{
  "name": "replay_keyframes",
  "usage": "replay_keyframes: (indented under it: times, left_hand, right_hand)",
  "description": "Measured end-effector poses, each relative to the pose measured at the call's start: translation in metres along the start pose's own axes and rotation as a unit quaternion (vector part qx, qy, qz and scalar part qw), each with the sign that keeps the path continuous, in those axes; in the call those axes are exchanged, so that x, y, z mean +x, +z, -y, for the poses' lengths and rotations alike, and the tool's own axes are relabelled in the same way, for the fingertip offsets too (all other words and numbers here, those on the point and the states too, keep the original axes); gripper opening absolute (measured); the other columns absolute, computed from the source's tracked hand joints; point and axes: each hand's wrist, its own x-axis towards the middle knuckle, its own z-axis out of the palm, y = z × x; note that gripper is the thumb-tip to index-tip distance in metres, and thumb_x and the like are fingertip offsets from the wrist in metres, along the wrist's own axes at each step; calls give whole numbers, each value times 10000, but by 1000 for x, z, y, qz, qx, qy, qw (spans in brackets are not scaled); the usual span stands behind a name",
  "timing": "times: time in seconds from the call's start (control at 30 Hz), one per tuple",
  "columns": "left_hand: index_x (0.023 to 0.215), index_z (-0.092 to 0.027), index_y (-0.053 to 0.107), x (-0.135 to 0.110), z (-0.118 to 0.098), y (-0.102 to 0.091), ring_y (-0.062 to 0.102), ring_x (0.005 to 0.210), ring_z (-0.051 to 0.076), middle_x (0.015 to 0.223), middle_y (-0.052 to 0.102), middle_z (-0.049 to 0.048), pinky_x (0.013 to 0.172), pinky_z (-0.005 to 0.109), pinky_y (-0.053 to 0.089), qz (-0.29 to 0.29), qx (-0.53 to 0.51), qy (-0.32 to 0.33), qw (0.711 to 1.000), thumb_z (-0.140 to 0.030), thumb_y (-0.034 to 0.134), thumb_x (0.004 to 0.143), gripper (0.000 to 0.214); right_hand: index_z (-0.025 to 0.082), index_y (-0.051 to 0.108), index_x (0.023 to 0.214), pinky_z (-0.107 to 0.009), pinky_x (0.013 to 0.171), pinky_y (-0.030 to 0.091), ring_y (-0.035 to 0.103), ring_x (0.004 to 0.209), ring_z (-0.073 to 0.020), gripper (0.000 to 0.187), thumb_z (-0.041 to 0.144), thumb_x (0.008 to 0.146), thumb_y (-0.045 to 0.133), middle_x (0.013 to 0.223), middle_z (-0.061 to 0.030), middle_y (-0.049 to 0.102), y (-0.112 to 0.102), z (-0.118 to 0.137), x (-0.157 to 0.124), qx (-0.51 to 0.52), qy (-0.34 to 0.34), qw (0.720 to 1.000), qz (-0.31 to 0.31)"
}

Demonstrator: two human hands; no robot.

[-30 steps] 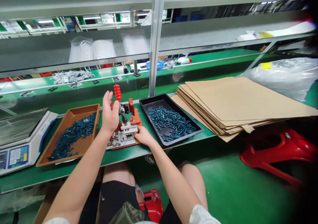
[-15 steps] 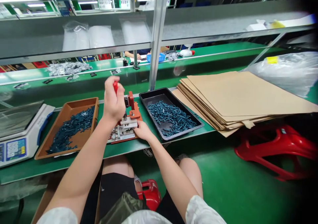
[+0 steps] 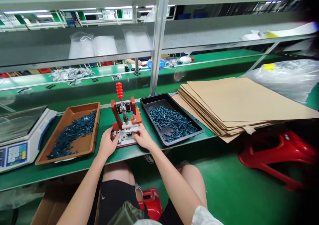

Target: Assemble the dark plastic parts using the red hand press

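A small red hand press [image 3: 126, 118] stands on the green bench [image 3: 119, 153] in front of me, its red-knobbed lever [image 3: 119, 91] upright. A metal fixture [image 3: 126, 134] sits on the press base. My left hand [image 3: 107, 145] is at the fixture's left end, fingers curled in against it; what they pinch is too small to name. My right hand [image 3: 142, 138] lies against the fixture's right side, fingers pressed to its edge. A brown tray [image 3: 84, 147] of dark teal parts is left of the press, and a black tray [image 3: 154, 102] of similar parts is to its right.
A weighing scale [image 3: 20, 140] sits at the far left. A stack of cardboard sheets [image 3: 239, 102] lies right of the black tray, with a filled plastic bag [image 3: 286, 77] behind. A red stool [image 3: 276, 157] stands on the floor. A metal post [image 3: 157, 49] and shelf rise behind the press.
My left hand gripped the lever half a second ago, then let go and dropped to the fixture's left end. The lever stands upright again. My right hand stayed at the fixture.
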Motion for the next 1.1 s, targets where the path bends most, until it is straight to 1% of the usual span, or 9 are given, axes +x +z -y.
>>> replay_keyframes:
  times: [0.13, 0.23, 0.43, 0.57, 0.63, 0.73, 0.83, 0.93, 1.1]
  left_hand:
    - [1162, -184, 658, -3, 12, 12, 632, 1175, 317, 1224, 704, 149, 1074, 503, 450, -33, -109, -111, 987, -504, 503, 895, 445]
    - [1172, -175, 624, -3, 13, 15, 684, 1074, 274, 1090, 757, 145, 992, 474, 510, -120, -274, -197, 934, -604, 304, 960, 576]
    - [1241, -171, 538, -12, 9, 15, 650, 1158, 247, 1216, 711, 172, 1049, 455, 476, -138, -317, -212, 914, -626, 382, 952, 561]
    - [1417, -206, 408, -70, -13, 5, 469, 1392, 294, 1556, 408, 186, 1173, 477, 363, -145, -242, -228, 932, -576, 581, 877, 678]
    - [1438, -237, 399, -115, -29, 2, 500, 1360, 289, 1528, 438, 167, 1155, 464, 397, -115, -230, -225, 940, -588, 544, 893, 664]
    - [1346, -268, 514, -171, -46, 5, 678, 1096, 263, 1302, 631, 148, 936, 396, 562, 5, -337, -298, 893, -655, 497, 890, 599]
    - [1110, -227, 649, -200, -35, 4, 725, 887, 258, 1107, 713, 145, 728, 359, 590, 32, -413, -372, 831, -720, 544, 826, 579]
    - [987, -211, 665, -222, 14, -22, 727, 776, 256, 959, 743, 129, 688, 374, 584, 34, -339, -395, 853, -730, 526, 818, 563]
    - [981, -229, 719, -248, 104, -108, 692, 1091, 373, 1089, 752, 147, 1003, 527, 514, 150, 32, -342, 927, -547, 593, 777, 398]
  right_hand:
    - [223, 649, 1191, -396, 1080, 439, 581, 1188, -221, 362, 144, 845, 577, 1215, -74, 611, 3, 2, -2, 3, 10, 1000, -1]
    - [218, 647, 1186, -422, 1044, 471, 613, 1136, -240, 374, 168, 816, 616, 1202, -81, 627, 13, 1, -2, -18, 55, 998, -5]
    - [216, 640, 1186, -396, 1069, 463, 602, 1172, -228, 411, 97, 802, 554, 1209, -70, 635, 21, 2, 7, -9, 82, 996, -37]
    - [199, 675, 1031, -415, 1040, 464, 583, 1117, -245, 269, 106, 859, 490, 1116, -97, 604, 15, 22, -15, -77, 63, 992, -76]
    - [212, 669, 953, -421, 982, 488, 587, 1045, -254, 190, 150, 898, 499, 1050, -97, 592, 24, 38, -43, -85, 50, 992, -73]
    - [261, 668, 920, -392, 855, 536, 612, 939, -245, 193, 135, 892, 525, 952, -68, 599, 51, 62, -92, -30, 16, 997, 65]
    - [296, 680, 975, -380, 817, 567, 638, 934, -241, 286, 84, 847, 536, 966, -54, 632, 68, 79, -126, 19, 4, 979, 203]
    - [315, 629, 1210, -396, 854, 581, 663, 961, -244, 416, 130, 843, 566, 1078, -63, 670, 42, 80, -124, 20, 15, 979, 203]
    - [263, 682, 1033, -389, 841, 561, 683, 916, -258, 213, 334, 893, 538, 1021, -107, 714, -83, 48, -66, -135, 66, 988, -36]
